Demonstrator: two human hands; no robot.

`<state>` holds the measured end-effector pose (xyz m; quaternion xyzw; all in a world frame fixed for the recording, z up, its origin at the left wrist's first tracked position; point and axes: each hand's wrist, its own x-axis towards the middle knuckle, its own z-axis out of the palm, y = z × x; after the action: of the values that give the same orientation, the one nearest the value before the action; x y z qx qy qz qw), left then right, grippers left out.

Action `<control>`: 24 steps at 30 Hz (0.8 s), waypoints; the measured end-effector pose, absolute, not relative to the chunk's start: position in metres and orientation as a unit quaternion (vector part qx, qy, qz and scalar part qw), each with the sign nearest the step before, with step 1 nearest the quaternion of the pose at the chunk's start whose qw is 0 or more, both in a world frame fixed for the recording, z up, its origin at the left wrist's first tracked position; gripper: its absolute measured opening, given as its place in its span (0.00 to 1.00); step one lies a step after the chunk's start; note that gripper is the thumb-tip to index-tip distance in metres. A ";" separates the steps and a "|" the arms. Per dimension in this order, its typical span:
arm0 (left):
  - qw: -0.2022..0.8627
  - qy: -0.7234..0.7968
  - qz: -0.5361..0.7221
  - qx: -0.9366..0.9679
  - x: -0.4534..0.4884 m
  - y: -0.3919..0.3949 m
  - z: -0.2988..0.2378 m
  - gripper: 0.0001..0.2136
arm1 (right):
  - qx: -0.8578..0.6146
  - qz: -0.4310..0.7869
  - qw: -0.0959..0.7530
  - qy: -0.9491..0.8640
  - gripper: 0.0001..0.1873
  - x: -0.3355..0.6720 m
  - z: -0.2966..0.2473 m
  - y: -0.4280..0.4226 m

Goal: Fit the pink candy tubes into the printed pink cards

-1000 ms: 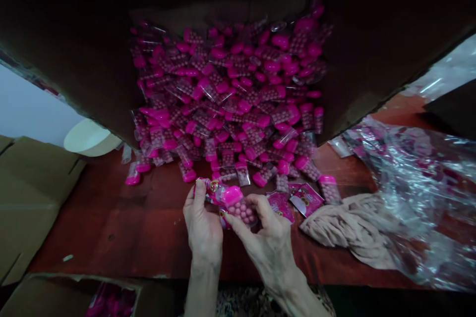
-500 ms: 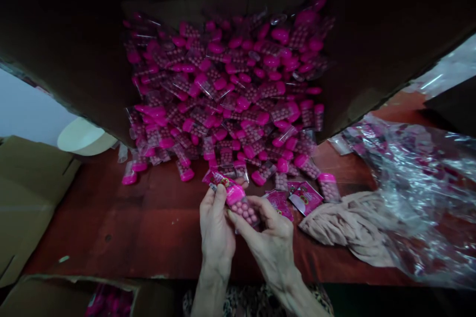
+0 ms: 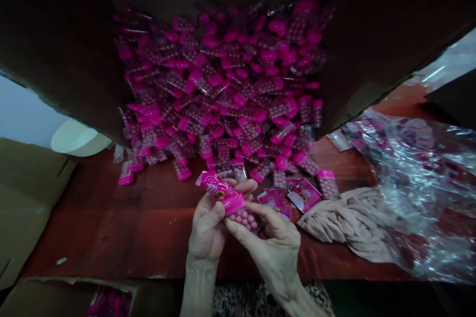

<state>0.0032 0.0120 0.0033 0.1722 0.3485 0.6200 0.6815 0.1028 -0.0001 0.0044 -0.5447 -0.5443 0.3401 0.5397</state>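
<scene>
Both hands hold a small clear candy bottle (image 3: pixel 244 219) of round pink balls, tilted above the table. A printed pink sleeve (image 3: pixel 222 193) covers its cap end and stands out past it, its far end flattened. My left hand (image 3: pixel 208 225) is closed on the sleeve, thumb in front and fingers behind. On the clear body, my right hand (image 3: pixel 269 235) grips between thumb and fingers. Just right of the hands lie flat printed pink sleeves (image 3: pixel 304 195) and a pink-capped bottle (image 3: pixel 327 185).
A large cardboard box (image 3: pixel 357 49) lies open toward me, with a heap of pink-capped bottles (image 3: pixel 223 104) spilling onto the red table (image 3: pixel 130 228). Clear plastic bags (image 3: pixel 427 183) and a beige cloth (image 3: pixel 353 223) lie right. At left are a cream bowl (image 3: pixel 80 138) and a carton (image 3: pixel 29 198).
My left hand has shifted slightly left and down. The sleeve now sits lower over the cap end, its printed face turned more toward me. My right hand keeps its grip on the bottle.
</scene>
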 end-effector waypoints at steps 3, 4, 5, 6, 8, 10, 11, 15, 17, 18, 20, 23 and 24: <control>0.693 0.354 0.605 0.169 0.003 0.010 0.003 0.18 | -0.543 0.333 0.532 -0.558 0.11 0.103 0.005 -0.001; 0.692 0.362 0.602 0.167 0.005 0.010 0.004 0.18 | -0.544 0.319 0.529 -0.568 0.11 0.103 0.003 -0.001; 0.689 0.373 0.601 0.162 0.007 0.011 0.005 0.16 | -0.543 0.297 0.528 -0.581 0.11 0.103 0.001 -0.001; 0.684 0.387 0.599 0.155 0.010 0.011 0.007 0.14 | -0.542 0.270 0.529 -0.595 0.11 0.104 -0.002 0.000; 0.673 0.416 0.595 0.140 0.015 0.012 0.008 0.09 | -0.533 0.216 0.533 -0.620 0.10 0.104 -0.008 0.000; 0.675 0.427 0.588 0.132 0.019 0.013 0.008 0.08 | -0.528 0.179 0.534 -0.636 0.10 0.105 -0.012 0.001; 0.683 0.422 0.580 0.135 0.019 0.013 0.008 0.08 | -0.527 0.167 0.534 -0.640 0.11 0.106 -0.014 0.001; 0.716 0.390 0.552 0.171 0.012 0.015 0.005 0.10 | -0.519 0.156 0.541 -0.643 0.12 0.109 -0.014 0.000; 0.711 0.392 0.548 0.201 0.006 0.015 0.006 0.10 | -0.516 0.193 0.544 -0.633 0.12 0.111 -0.011 -0.002; 0.705 0.396 0.546 0.217 0.003 0.015 0.008 0.10 | -0.516 0.225 0.543 -0.623 0.12 0.111 -0.010 -0.002; 0.699 0.400 0.539 0.245 -0.001 0.014 0.012 0.10 | -0.522 0.295 0.534 -0.596 0.11 0.112 -0.006 -0.003; 0.694 0.408 0.537 0.250 0.001 0.012 0.016 0.08 | -0.536 0.339 0.524 -0.568 0.10 0.110 -0.003 -0.004; 0.692 0.414 0.542 0.235 0.003 0.011 0.017 0.09 | -0.538 0.328 0.527 -0.571 0.10 0.109 -0.003 -0.004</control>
<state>0.0034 0.0109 0.0170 0.2353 0.4136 0.5424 0.6924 0.1094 -0.0040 -0.0033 -0.5379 -0.5706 0.3275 0.5270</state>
